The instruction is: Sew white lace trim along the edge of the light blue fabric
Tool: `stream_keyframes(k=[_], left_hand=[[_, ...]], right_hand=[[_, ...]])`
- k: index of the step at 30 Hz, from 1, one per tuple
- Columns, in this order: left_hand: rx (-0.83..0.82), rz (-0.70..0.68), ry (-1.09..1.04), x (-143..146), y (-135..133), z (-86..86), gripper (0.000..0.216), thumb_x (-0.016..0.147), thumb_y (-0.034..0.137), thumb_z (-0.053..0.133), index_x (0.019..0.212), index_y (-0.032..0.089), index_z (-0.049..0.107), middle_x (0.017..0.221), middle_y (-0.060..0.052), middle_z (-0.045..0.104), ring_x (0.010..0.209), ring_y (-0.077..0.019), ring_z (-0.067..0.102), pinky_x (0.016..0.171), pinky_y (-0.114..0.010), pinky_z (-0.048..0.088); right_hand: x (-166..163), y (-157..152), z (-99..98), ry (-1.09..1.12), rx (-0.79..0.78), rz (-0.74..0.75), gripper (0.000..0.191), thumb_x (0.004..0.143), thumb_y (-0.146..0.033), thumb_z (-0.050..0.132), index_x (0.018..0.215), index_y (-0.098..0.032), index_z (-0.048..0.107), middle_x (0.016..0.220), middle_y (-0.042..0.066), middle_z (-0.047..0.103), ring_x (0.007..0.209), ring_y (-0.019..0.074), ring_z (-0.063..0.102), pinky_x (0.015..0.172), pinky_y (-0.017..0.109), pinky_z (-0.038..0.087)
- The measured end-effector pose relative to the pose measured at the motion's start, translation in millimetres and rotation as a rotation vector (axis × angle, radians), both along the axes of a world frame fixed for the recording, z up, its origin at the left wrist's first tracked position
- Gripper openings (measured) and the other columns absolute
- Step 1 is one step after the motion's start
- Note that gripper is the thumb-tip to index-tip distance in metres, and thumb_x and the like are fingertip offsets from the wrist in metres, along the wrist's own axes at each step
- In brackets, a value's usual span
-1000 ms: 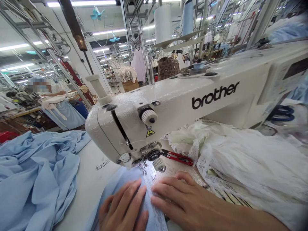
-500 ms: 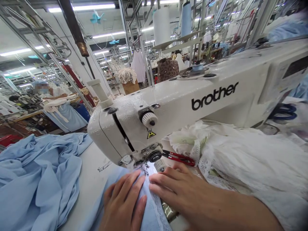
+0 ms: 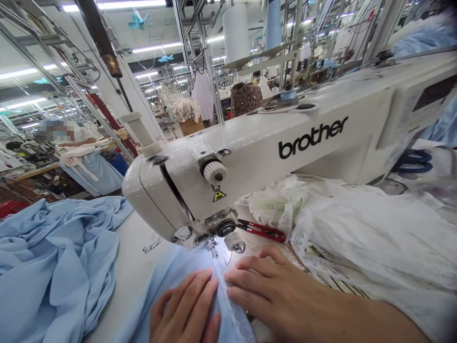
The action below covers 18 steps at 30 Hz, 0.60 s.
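Ceiling lights (image 3: 157,47) shone beyond my white sewing machine (image 3: 243,157).
I had the left hand (image 3: 185,307) flat on blue fabric (image 3: 174,267), the right hand (image 3: 276,290) loosely uncurled, fingertips at the right edge of the lace strip (image 3: 228,305), which lay near centre, leading far toward the presser foot (image 3: 214,251).

— What is seen near the ceiling?
— A turquoise fan (image 3: 138,21) and a long lamp (image 3: 132,5).
— And farther back?
— A carton (image 3: 191,126), which bears pale cloth (image 3: 186,110); to its right, a spotted fabric (image 3: 245,100).
— Who is at far left?
— A person (image 3: 83,135) in white, at a table (image 3: 34,172).
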State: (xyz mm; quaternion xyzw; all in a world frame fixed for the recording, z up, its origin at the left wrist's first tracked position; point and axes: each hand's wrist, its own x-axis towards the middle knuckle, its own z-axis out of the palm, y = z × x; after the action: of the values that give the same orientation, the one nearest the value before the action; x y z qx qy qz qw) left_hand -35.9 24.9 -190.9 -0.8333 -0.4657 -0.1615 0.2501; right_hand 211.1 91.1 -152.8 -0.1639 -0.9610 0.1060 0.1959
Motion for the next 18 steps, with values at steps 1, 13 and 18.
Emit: stream_keyframes(k=[1,13,18], left_hand=[[-0.001,-0.014,0.023,-2,3,2.0,0.030,0.096,0.027,0.047,0.124,0.021,0.058,0.119,-0.001,0.072,0.106,-0.0139,0.067,0.087,-0.032,0.040],[0.020,-0.001,0.024,-2,6,8.1,0.032,0.096,0.025,0.047,0.125,0.019,0.058,0.123,0.001,0.070,0.112,-0.0118,0.062,0.088,-0.030,0.040],[0.040,-0.053,0.101,0,4,6.1,0.031,0.093,0.023,0.049,0.121,0.022,0.063,0.120,0.004,0.071,0.105,-0.0109,0.065,0.084,-0.030,0.039]], right_hand=[[-1,1,0.5,-0.009,-0.006,-0.001,0.036,0.101,-0.042,0.047,0.128,-0.019,0.056,0.120,0.009,0.066,0.111,0.0245,0.057,0.100,0.040,0.039],[-7,9,0.7,-0.026,-0.060,0.003,0.031,0.100,-0.038,0.052,0.122,-0.017,0.060,0.117,0.007,0.068,0.110,0.0241,0.058,0.102,0.042,0.035],[-7,4,-0.2,-0.031,-0.037,0.007,0.027,0.099,-0.034,0.054,0.119,-0.015,0.061,0.116,0.007,0.068,0.110,0.0229,0.058,0.104,0.040,0.035]])
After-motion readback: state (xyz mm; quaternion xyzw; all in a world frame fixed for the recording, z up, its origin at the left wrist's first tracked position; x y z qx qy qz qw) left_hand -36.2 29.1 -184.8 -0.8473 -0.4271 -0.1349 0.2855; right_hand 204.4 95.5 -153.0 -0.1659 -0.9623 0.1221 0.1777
